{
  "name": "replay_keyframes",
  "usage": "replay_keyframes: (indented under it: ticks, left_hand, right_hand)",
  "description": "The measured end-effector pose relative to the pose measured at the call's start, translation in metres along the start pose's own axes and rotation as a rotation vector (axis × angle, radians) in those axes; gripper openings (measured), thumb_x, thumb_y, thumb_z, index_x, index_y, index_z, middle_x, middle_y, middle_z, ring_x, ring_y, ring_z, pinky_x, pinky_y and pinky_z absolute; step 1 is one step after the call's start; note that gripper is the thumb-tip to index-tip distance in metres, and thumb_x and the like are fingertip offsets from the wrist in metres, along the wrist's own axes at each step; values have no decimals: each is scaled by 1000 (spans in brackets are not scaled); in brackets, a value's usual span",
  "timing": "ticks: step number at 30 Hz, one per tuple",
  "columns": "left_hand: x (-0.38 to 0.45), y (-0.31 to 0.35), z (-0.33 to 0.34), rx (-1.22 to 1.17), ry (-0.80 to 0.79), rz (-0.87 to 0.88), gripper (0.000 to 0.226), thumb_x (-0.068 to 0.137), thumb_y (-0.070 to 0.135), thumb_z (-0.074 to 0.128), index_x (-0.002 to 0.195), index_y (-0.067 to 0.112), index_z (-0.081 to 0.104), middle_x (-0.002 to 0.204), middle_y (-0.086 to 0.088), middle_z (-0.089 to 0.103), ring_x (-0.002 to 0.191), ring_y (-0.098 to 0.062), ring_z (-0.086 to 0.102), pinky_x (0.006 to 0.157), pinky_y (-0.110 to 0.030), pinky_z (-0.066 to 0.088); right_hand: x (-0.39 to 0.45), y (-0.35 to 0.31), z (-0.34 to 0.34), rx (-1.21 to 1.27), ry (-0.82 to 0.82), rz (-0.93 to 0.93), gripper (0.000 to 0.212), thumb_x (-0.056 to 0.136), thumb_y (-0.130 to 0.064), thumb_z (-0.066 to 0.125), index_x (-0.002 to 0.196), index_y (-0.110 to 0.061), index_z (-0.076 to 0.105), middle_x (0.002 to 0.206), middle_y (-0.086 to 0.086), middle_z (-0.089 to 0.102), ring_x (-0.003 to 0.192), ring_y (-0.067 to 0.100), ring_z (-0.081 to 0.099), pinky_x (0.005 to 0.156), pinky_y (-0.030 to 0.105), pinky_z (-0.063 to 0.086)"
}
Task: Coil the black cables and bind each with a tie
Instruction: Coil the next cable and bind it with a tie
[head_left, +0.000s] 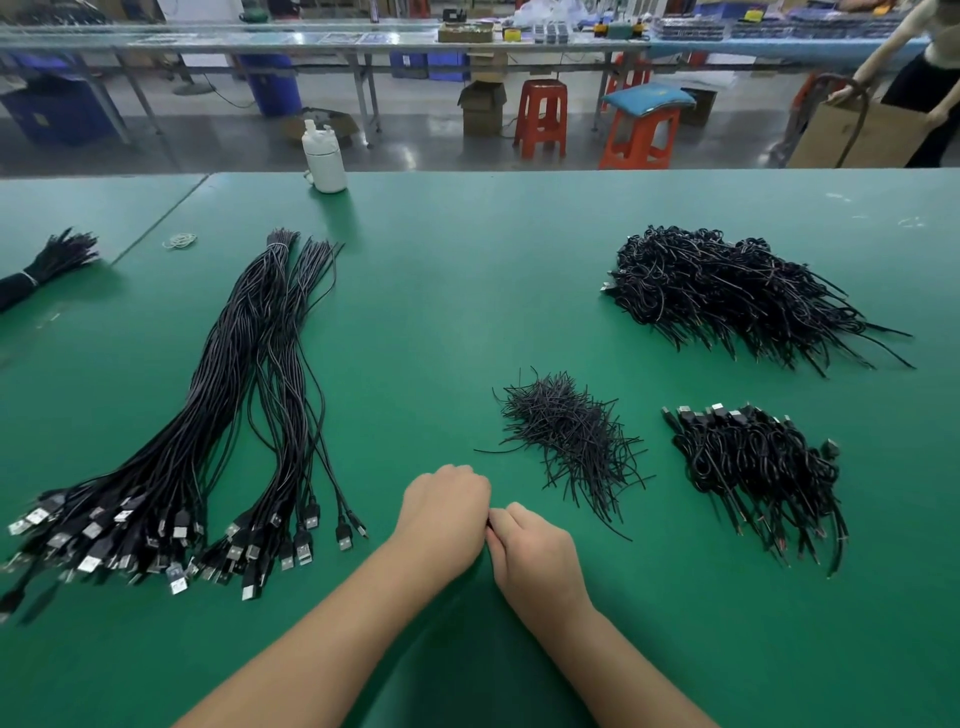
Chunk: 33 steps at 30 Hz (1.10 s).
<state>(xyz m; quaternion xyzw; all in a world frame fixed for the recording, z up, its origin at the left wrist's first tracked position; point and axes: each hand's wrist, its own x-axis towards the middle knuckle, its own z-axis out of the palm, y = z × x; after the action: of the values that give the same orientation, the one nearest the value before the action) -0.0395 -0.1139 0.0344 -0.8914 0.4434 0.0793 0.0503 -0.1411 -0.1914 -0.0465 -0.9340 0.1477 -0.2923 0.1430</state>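
Between curled hands, something black, mostly hidden

No text, label, brand, number or sign can be read anywhere: the white bottle at upper left of centre shows no legible marking, and the sheets on the far bench are blurred.

Two hands, one bottle, three stools.
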Motion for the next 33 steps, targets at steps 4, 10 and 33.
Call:
replay_keyframes:
  ticks: [4,10,33]
  left_hand:
    - [-1,2,4,87,-33,50,18,89,9,54,106,15,53,111,-3,54,106,-22,53,68,-30,34]
    - [-4,-7,9,22,0,-45,12,90,10,50,100,17,45,109,-3,60,103,-24,61,67,-31,35]
    - [-7,-44,-14,-1245,-91,-186,8,91,8,61,85,7,65,70,-7,72,64,-14,64,57,-26,48]
  right_hand:
    - [0,-1,1,-29,34,-23,24,85,-21,54,62,-14,54,59,-3,41,49,17,40,35,26,30]
    - [-1,-1,-3,-32,9,150,60,68,-35,86,118,-9,67,104,7,61,90,24,63,62,31,56]
    - [41,-25,-27,911,-184,525,10,91,-18,69,82,-21,71,72,-11,70,67,-1,59,67,14,44]
